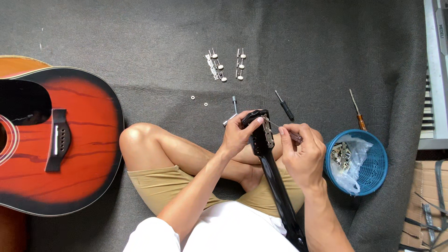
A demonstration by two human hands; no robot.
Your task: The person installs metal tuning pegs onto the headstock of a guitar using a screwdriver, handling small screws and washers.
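A dark grey felt-like floor mat carries everything. On it lie a red-and-black sunburst acoustic guitar body at the left, two strips of silver tuning machines with white knobs side by side, two small white washers just below them, a black-handled screwdriver, a brown-handled screwdriver, and a round blue plastic basket lined with a clear bag.

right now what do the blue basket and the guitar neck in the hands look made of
Blue basket: looks like moulded plastic, matte, with open lattice walls. Guitar neck: probably wood under glossy black lacquer, judging by the sheen; the tuner plate on it looks like bright metal.
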